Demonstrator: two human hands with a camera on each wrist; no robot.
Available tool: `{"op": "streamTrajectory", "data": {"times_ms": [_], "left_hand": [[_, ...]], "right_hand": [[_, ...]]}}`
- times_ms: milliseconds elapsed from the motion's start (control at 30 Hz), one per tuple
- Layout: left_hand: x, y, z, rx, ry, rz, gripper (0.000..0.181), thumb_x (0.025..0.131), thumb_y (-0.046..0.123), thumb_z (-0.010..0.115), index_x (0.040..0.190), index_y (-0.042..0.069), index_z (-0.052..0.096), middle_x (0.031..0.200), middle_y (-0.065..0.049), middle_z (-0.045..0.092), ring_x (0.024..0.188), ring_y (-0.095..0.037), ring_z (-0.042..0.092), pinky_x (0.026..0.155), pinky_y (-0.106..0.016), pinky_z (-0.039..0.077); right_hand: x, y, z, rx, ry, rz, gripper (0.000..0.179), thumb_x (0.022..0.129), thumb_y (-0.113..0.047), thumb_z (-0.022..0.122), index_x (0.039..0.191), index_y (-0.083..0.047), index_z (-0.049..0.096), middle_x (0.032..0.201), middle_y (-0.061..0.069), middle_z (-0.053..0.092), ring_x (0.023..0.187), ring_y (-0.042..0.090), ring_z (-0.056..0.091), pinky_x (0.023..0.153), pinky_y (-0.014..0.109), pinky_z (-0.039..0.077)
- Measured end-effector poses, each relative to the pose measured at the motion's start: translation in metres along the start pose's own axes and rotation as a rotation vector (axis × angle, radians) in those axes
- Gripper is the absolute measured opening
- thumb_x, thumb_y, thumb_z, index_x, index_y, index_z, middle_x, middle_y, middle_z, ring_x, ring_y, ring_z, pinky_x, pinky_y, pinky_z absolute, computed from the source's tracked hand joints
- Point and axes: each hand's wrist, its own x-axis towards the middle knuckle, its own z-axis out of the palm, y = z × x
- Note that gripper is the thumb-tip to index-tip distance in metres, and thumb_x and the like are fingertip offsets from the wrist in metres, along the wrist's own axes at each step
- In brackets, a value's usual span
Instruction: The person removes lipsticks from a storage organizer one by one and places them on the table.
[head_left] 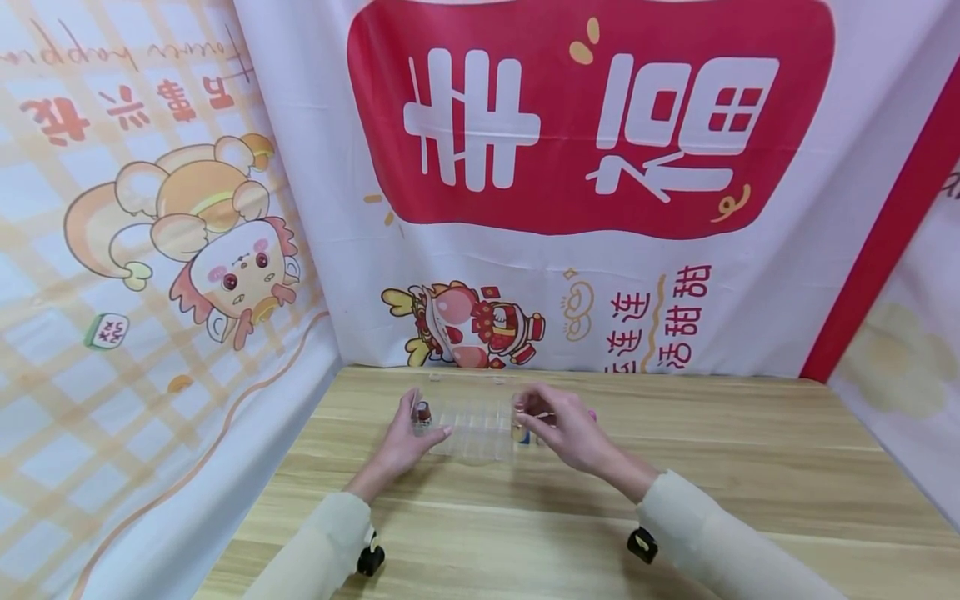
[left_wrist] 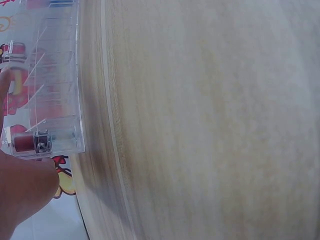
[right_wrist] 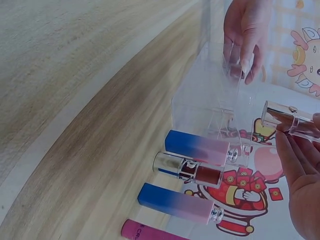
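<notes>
My left hand (head_left: 401,440) grips the left end of a clear plastic lipstick organizer (head_left: 474,440), thumb at the front and fingers around the side. Inside its end slot stands a lip gloss tube (left_wrist: 25,142) with a dark red part. Over the organizer's right end, my right hand (head_left: 570,427) pinches another lip gloss tube (right_wrist: 278,115), shiny and see-through, between thumb and fingertips. Just right of the organizer stand a blue-and-pink tube (right_wrist: 196,147), a clear tube with red gloss (right_wrist: 206,175), and a second blue-and-pink tube (right_wrist: 175,202).
A magenta tube (right_wrist: 145,231) stands at the end of that row. The wooden table (head_left: 480,533) meets a printed cloth (head_left: 577,258) hanging behind it, and another cloth (head_left: 150,333) hangs at the left side.
</notes>
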Motion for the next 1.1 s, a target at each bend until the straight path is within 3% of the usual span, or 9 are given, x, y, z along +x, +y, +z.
{"op": "streamTrajectory", "data": {"times_ms": [267, 533, 767, 1100], "left_hand": [[0.0, -0.001, 0.0, 0.001, -0.001, -0.006, 0.106, 0.088, 0.03, 0.083, 0.163, 0.008, 0.011, 0.168, -0.02, 0.021, 0.153, -0.04, 0.023, 0.126, -0.054, 0.017], [0.001, -0.002, 0.0, 0.002, -0.004, -0.007, 0.112, 0.083, 0.039, 0.085, 0.163, 0.008, 0.012, 0.167, -0.02, 0.022, 0.152, -0.04, 0.025, 0.126, -0.054, 0.018], [0.002, -0.002, -0.001, -0.017, -0.013, -0.008, 0.113, 0.083, 0.039, 0.085, 0.163, 0.009, 0.011, 0.169, -0.018, 0.019, 0.154, -0.038, 0.021, 0.126, -0.052, 0.015], [0.003, -0.002, -0.001, 0.011, -0.009, -0.008, 0.116, 0.081, 0.046, 0.085, 0.163, 0.01, 0.012, 0.167, -0.019, 0.023, 0.152, -0.04, 0.024, 0.126, -0.054, 0.017]], "right_hand": [[-0.005, 0.002, -0.006, -0.013, 0.01, -0.017, 0.014, 0.097, -0.008, 0.07, 0.109, -0.008, 0.065, 0.098, 0.001, 0.072, 0.09, 0.018, 0.072, 0.081, 0.027, 0.063], [-0.01, 0.007, -0.013, 0.015, 0.01, -0.018, 0.015, 0.096, -0.003, 0.07, 0.109, -0.005, 0.065, 0.101, 0.007, 0.074, 0.091, 0.024, 0.072, 0.08, 0.027, 0.063], [-0.015, 0.009, -0.02, -0.006, 0.008, 0.037, 0.018, 0.095, -0.004, 0.071, 0.111, -0.006, 0.064, 0.1, 0.004, 0.073, 0.09, 0.021, 0.072, 0.08, 0.029, 0.064], [-0.021, 0.015, -0.027, -0.026, 0.042, 0.02, 0.018, 0.093, -0.001, 0.073, 0.108, -0.006, 0.065, 0.1, 0.003, 0.072, 0.09, 0.018, 0.071, 0.079, 0.027, 0.063]]}}
